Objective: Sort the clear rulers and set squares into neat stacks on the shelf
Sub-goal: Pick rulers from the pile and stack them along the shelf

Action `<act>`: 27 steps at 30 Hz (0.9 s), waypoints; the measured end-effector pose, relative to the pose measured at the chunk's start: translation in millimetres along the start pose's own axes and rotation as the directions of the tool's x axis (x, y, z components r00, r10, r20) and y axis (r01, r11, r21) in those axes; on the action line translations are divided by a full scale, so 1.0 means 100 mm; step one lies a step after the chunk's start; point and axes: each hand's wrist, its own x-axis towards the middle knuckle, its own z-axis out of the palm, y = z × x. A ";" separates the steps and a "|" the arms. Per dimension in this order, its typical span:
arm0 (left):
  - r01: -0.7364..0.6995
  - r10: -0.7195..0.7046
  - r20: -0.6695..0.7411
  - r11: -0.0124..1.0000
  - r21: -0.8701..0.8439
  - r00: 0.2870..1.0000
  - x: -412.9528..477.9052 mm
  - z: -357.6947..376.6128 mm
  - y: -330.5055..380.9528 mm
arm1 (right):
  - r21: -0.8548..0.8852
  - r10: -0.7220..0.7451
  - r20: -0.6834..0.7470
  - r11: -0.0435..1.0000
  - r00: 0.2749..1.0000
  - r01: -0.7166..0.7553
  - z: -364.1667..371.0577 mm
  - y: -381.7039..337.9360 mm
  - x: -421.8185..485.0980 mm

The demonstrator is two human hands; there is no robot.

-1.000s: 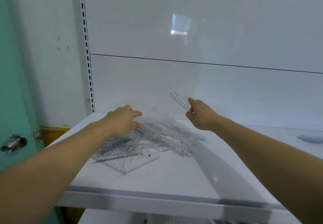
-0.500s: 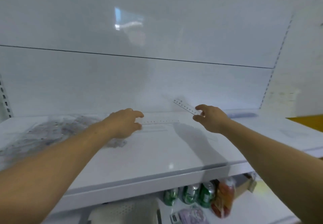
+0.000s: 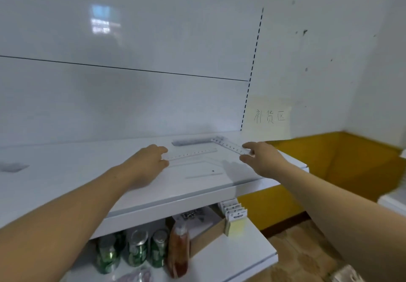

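My left hand point(image 3: 149, 160) pinches one end of a clear ruler point(image 3: 193, 153) held just above the white shelf point(image 3: 87, 182). My right hand point(image 3: 261, 159) pinches the near end of a second clear ruler point(image 3: 229, 146), which points away to the back left. A stack of clear rulers point(image 3: 191, 142) lies at the back of the shelf, by the tip of the right-hand ruler. A faint clear set square point(image 3: 204, 171) lies flat on the shelf between my hands. A blurred edge of the loose pile point(image 3: 12, 167) shows at far left.
The white back panel point(image 3: 131, 95) rises behind the shelf. On the lower shelf point(image 3: 241, 257) stand green cans point(image 3: 136, 248), a reddish bottle point(image 3: 179, 248) and a cardboard box with cards point(image 3: 232, 213). A yellow bin point(image 3: 342, 163) sits to the right, under a paper sign point(image 3: 269, 116).
The view has swung right, away from the loose pile. Both hands have carried their rulers rightwards along the shelf to the stack at the back right.
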 end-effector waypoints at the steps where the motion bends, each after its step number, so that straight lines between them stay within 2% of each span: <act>1: 0.014 -0.014 -0.001 1.000 -0.007 1.000 0.05 0.04 0.06 | 0.005 -0.011 0.011 1.000 1.000 0.011 -0.02 0.09 0.05; 6: 0.062 -0.061 -0.023 0.997 0.046 0.998 0.33 0.11 0.13 | 0.034 -0.084 0.061 0.996 0.995 0.082 0.04 0.24 0.46; 10: 0.095 -0.093 -0.031 0.994 0.054 0.995 0.57 0.10 0.01 | 0.036 -0.156 0.063 0.987 0.986 0.154 0.13 0.15 0.92; 15: 0.112 -0.112 -0.009 0.991 0.074 0.994 0.87 0.08 -0.15 | 0.047 -0.260 0.141 0.966 0.955 0.256 0.34 0.02 1.50; 20: 0.147 -0.148 0.008 0.986 0.079 0.989 0.88 0.09 -0.27 | 0.021 -0.370 0.244 0.926 0.896 0.376 0.52 -0.16 1.93; 27: 0.317 -0.319 -0.059 0.948 -0.026 0.946 0.75 0.04 -0.32 | -0.063 -0.504 0.377 0.823 0.777 0.565 0.72 -0.33 2.25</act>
